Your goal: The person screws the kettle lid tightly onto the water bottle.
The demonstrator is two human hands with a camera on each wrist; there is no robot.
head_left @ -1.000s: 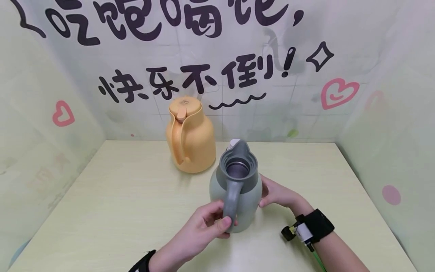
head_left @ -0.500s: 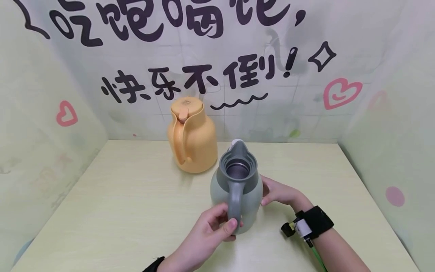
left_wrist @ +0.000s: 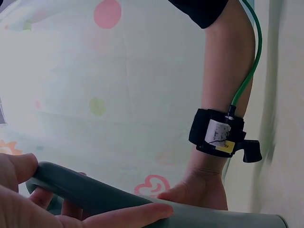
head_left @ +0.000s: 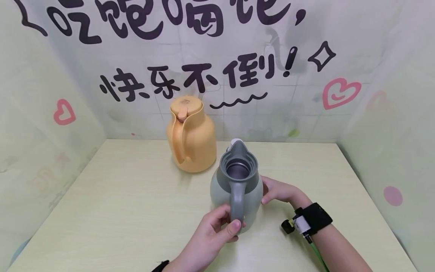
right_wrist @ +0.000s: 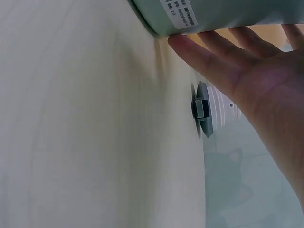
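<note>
While the green jug (head_left: 249,200) is positioned on the pale table (head_left: 136,204), its handle (head_left: 237,200) faces the wearer and its spout points away; full contact of the base cannot be confirmed. Left hand (head_left: 212,234): thumb and fingers pinch the lower part of the jug's handle. Right hand (head_left: 280,191): placed at the right side of the jug, fingers spread, fingertips touching the body near the base. A printed label (right_wrist: 179,12) is fixed low on the jug. Its mouth shows a metal lining.

Just beyond the jug, and mostly concealed by it from the head view, a stopper (right_wrist: 216,109) stands with its white threaded part upward. Further left and beyond the jug, apart from it, an orange jug (head_left: 200,143) stands upright, lid fitted. A black strap (head_left: 316,219) is worn on the right wrist, to the right of the green jug. Behind the jug, the wall (head_left: 289,117) carries black lettering.
</note>
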